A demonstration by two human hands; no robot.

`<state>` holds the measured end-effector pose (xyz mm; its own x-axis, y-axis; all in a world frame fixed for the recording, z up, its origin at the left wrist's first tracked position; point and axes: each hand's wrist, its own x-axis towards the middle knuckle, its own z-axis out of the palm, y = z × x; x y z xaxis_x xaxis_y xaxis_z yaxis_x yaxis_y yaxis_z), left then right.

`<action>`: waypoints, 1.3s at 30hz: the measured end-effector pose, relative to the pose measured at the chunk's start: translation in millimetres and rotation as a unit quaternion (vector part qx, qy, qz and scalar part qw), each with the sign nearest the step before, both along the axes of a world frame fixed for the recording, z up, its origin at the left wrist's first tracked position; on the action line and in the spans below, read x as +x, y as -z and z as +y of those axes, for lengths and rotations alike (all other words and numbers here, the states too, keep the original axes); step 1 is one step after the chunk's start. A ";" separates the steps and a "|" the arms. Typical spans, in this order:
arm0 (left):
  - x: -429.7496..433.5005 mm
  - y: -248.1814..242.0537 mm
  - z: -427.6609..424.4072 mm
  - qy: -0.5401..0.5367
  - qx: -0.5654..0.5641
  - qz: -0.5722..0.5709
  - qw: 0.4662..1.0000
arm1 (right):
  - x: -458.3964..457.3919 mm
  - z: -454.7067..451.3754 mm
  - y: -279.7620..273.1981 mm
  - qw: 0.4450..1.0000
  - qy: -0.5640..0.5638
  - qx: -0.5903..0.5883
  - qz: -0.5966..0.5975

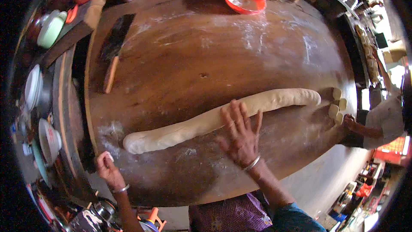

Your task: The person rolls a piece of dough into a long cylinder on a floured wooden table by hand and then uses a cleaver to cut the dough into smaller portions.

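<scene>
A long, thick roll of dough (193, 127) lies slantwise across the floured wooden table (180, 61). My right hand (241, 135), with a metal bangle at the wrist, has its fingers spread on and just over the middle of the roll; whether it presses down cannot be told. Beyond the roll's left end, near the table's edge, my left hand (110, 170) is curled, with a small whitish piece at its fingers, perhaps dough. Several small cut dough pieces (337, 93) sit past the roll's right end.
A broad dark blade with a wooden handle (111, 74) lies at the left. A red plastic dipper (248, 10) holding white powder stands at the far edge. Bowls (50, 141) line the left side. Another person's hand (350, 121) rests by the cut pieces at right.
</scene>
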<state>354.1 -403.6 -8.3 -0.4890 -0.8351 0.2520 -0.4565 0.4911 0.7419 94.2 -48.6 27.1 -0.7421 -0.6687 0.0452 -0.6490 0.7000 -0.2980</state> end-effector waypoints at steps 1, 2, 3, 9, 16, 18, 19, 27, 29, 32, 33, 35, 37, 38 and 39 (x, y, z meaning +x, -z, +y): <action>-24.0 -19.0 6.6 0.023 -0.053 -0.019 0.998 | -19.4 10.7 1.3 0.999 0.023 0.028 0.020; -51.5 -30.2 12.1 0.040 -0.075 -0.027 0.996 | -30.7 5.7 5.2 0.999 0.017 0.012 0.024; -83.8 -36.7 13.7 0.058 -0.097 -0.029 0.993 | -42.3 -7.8 5.2 0.999 0.013 -0.003 0.033; -305.5 14.8 -61.1 0.306 -0.157 -0.122 0.931 | -158.9 -87.0 15.1 0.989 0.100 -0.080 0.071; -322.6 49.8 -52.2 0.312 -0.149 -0.035 0.938 | -66.4 -19.8 25.9 0.992 0.023 -0.061 0.107; -314.4 59.9 -61.1 0.257 0.027 -0.037 0.965 | -47.8 20.8 22.8 0.996 -0.020 -0.044 0.078; -312.6 50.3 -49.4 0.232 0.099 -0.057 0.966 | -43.4 50.9 17.2 0.998 -0.027 -0.007 0.061; -285.1 27.4 -126.6 0.186 0.255 -0.041 0.948 | -183.6 148.8 18.6 0.989 0.093 -0.019 0.111; -300.8 21.5 -102.9 0.173 0.074 -0.096 0.978 | -235.2 143.8 26.5 0.991 0.087 -0.052 0.086; -331.9 -8.7 -42.8 0.173 -0.212 -0.158 0.949 | -293.4 129.0 18.4 0.986 0.091 -0.051 0.127; -360.2 -22.2 22.7 0.197 -0.145 -0.149 0.958 | -300.7 127.3 21.9 0.983 0.101 -0.046 0.144; -405.2 -35.8 164.3 0.342 -0.313 -0.098 0.881 | -293.0 142.7 27.1 0.985 0.122 -0.026 0.122; -440.2 -26.6 254.6 0.481 -0.243 0.010 0.842 | -258.2 165.5 26.5 0.985 0.123 0.001 0.122; -447.2 -24.2 289.7 0.521 -0.237 -0.024 0.820 | -240.5 181.1 29.0 0.986 0.113 -0.008 0.119; -445.7 -32.5 298.9 0.590 -0.197 -0.020 0.783 | -221.2 182.4 21.6 0.988 0.094 -0.034 0.120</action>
